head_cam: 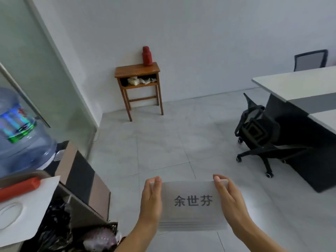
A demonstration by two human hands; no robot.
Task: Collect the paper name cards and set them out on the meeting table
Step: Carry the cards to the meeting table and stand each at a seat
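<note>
A stack of white paper name cards [192, 213] is held flat in front of me, low in the frame, above the tiled floor. The top card shows three dark printed characters. My left hand [151, 199] clasps the stack's left edge and my right hand [230, 200] clasps its right edge, fingers wrapped along the sides. The white-topped meeting table [294, 84] stands at the right, well beyond the cards.
A black office chair [258, 131] sits by the table's near end; another chair [310, 60] stands behind it. A small wooden side table [138, 71] with a red flask [147, 56] is against the far wall. A water jug [20, 131], a cabinet and a bin crowd the left.
</note>
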